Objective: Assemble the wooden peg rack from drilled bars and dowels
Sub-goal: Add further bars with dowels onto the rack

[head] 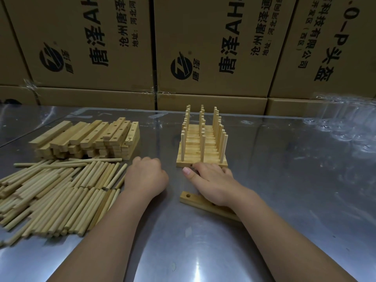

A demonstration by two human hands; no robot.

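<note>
A group of assembled peg racks (202, 147), drilled bars with upright dowels, stands at the table's middle. My right hand (211, 183) lies flat in front of it, its fingers touching the front bar and its thumb stretched to the left. Partly under that hand and wrist lies a loose drilled bar (191, 199). My left hand (145, 177) is curled into a fist at the right edge of the loose dowels (59, 196); nothing shows in it. A stack of drilled bars (91, 139) sits behind the dowels.
The work surface is a shiny metal table (284, 180). Printed cardboard boxes (213, 47) form a wall along its far edge. Clear plastic wrapping (345, 123) lies at the far right.
</note>
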